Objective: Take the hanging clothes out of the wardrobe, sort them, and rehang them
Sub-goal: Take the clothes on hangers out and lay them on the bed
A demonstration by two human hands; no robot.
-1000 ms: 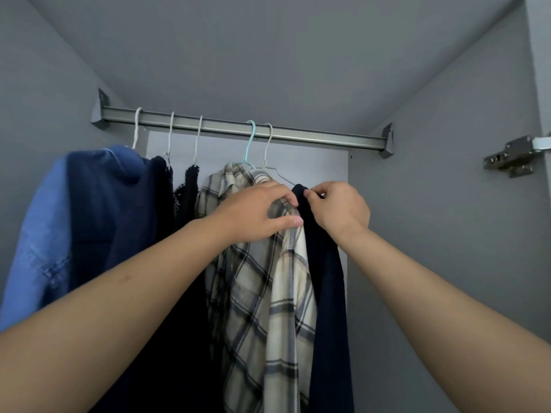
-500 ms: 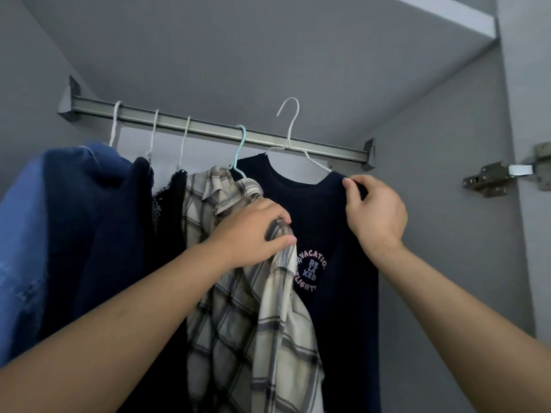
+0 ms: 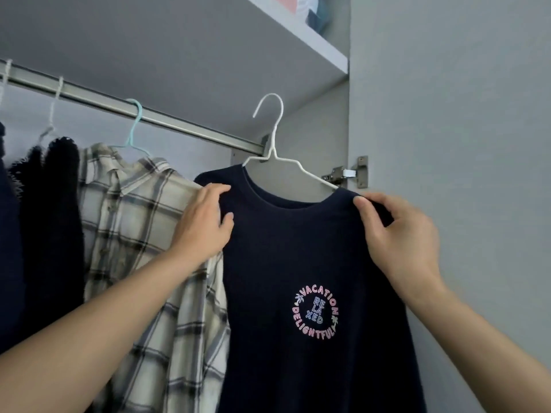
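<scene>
Navy T-shirt (image 3: 298, 263) on white wire hanger (image 3: 275, 150), held off the rail (image 3: 185, 126) by both hands.

Left hand (image 3: 202, 222): fingers curled over the shirt's left shoulder, thumb on the front. Right hand (image 3: 399, 234): fingers pinching the right shoulder seam. The hanger's hook is free in the air, in front of the rail's right end. Chest print reads "VACATION RELAXED DELIGHTFUL". On the rail, leftward: plaid shirt (image 3: 134, 234) on a light blue hanger (image 3: 134, 129), then dark garments (image 3: 47, 210). Shelf (image 3: 313, 46) above; door hinge (image 3: 348, 174) at right.
</scene>
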